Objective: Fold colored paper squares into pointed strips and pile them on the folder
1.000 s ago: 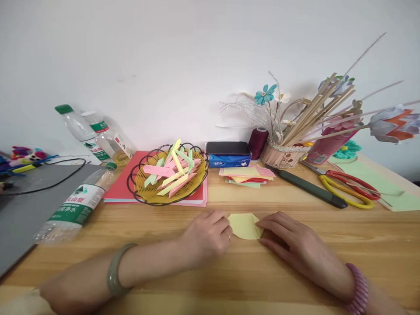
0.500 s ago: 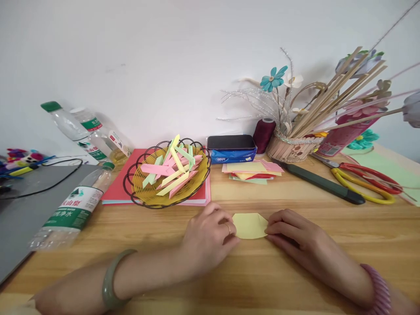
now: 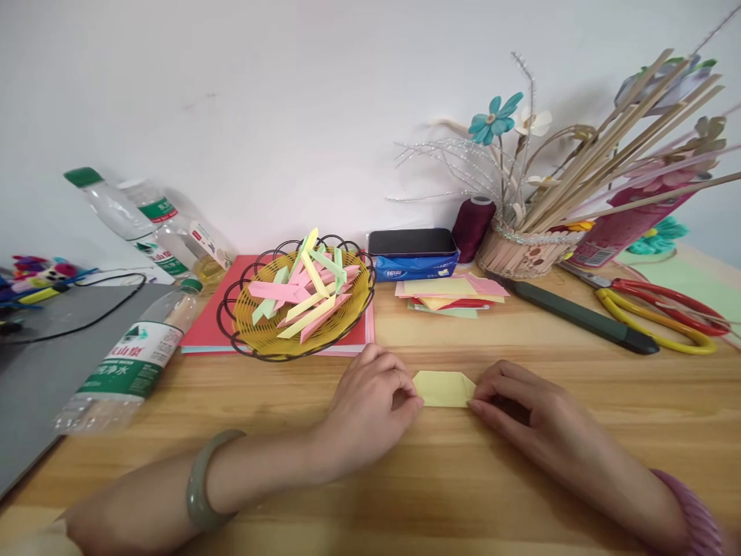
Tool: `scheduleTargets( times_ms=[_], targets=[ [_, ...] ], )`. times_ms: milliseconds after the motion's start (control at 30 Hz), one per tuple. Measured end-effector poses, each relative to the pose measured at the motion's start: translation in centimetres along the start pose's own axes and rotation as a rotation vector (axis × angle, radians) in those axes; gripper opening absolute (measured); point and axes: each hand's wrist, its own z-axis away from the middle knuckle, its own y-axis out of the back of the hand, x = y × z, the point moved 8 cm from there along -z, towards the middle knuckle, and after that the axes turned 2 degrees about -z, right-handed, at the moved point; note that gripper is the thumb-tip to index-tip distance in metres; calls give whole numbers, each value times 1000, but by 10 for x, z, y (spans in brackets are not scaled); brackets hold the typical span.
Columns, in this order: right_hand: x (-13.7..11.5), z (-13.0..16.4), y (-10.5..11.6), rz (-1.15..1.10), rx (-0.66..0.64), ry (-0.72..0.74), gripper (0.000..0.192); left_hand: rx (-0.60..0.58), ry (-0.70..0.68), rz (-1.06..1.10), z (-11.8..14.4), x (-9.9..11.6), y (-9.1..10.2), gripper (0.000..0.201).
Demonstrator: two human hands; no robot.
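A small yellow sheet of paper (image 3: 444,389) with folded-in top corners lies on the wooden table between my hands. My left hand (image 3: 373,401), wearing a ring, pinches its left end between thumb and fingers. At the opposite end, the thumb and fingertips of my right hand (image 3: 518,409) close on the right edge. Both ends of the paper are partly hidden by my fingers. Beyond it sits a yellow woven basket (image 3: 272,340) of folded pink, green and yellow paper strips (image 3: 316,289).
Behind the paper are a stack of coloured paper (image 3: 451,292), a blue packet (image 3: 414,266) and a maroon thread spool (image 3: 472,230). A dark green-handled tool (image 3: 579,313) and scissors (image 3: 660,309) lie right. Plastic bottles (image 3: 139,351) and a grey surface (image 3: 35,371) are left.
The yellow paper's lower edge has become straight and its visible shape shorter from front to back. My right thumb has shifted along its lower right corner. The camera view has moved slightly.
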Motion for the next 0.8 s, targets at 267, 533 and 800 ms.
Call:
scheduleTargets(
  times_ms=[267,533,800],
  targets=[
    [2,0,-1,9,57,-21,18,-5,21,-23,2,0,-2,8],
    [1,-4,1,88,57,-68,18,-14,38,-80,-3,0,-3,12],
    [-5,-8,1,160,29,-99,16,-31,45,-159,-6,3,-5,10]
  ],
)
